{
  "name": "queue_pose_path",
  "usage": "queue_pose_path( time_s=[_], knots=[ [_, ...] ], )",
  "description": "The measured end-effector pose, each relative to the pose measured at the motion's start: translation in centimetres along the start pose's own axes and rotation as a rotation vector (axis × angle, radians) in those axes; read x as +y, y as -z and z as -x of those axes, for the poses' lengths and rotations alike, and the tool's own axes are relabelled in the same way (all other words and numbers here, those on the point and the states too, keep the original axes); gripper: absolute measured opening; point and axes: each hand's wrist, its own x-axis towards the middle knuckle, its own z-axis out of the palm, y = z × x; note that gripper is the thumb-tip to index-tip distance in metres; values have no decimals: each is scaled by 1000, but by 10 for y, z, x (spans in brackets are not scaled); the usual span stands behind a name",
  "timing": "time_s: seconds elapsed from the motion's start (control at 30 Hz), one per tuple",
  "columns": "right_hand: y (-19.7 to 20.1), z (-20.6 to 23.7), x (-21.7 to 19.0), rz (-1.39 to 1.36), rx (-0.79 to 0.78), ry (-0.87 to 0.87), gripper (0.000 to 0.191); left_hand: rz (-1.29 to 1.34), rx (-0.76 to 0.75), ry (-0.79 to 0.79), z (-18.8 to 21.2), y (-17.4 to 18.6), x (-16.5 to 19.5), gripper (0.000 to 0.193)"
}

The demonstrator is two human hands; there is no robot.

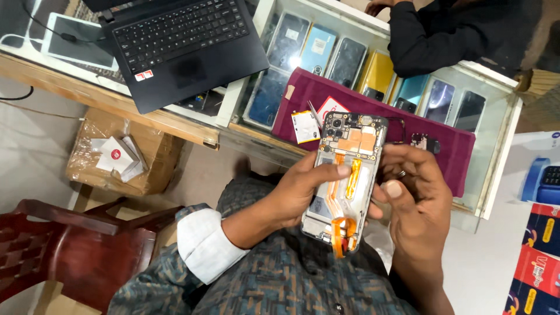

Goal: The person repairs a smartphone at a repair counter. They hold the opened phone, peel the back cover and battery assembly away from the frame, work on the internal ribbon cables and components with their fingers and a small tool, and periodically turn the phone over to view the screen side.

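Above the lap, left hand and right hand pinch the opened grey smartphone with orange flex cables by its long edges, clear of the maroon cloth mat.

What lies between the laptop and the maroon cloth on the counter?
In the head view, phones under the glass top lie between the laptop and the maroon cloth.

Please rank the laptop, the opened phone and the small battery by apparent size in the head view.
1. laptop
2. opened phone, though it is nearer the camera, so it looks enlarged
3. battery
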Motion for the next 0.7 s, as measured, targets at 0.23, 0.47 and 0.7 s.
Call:
queue_pose_path(
  time_s=[0.23, 0.47, 0.7],
  knots=[
    [-33, -2, 5, -39, 27, -42, 46, -50, 44, -21, 6, 27, 10, 44],
    [-60, -16, 12, 4, 4, 22, 55, -37, 45, -10, 9, 39, 38, 47],
    [-77, -39, 10, 41, -29, 24, 56, 64, 5, 16, 9, 32, 75, 51]
  ],
)
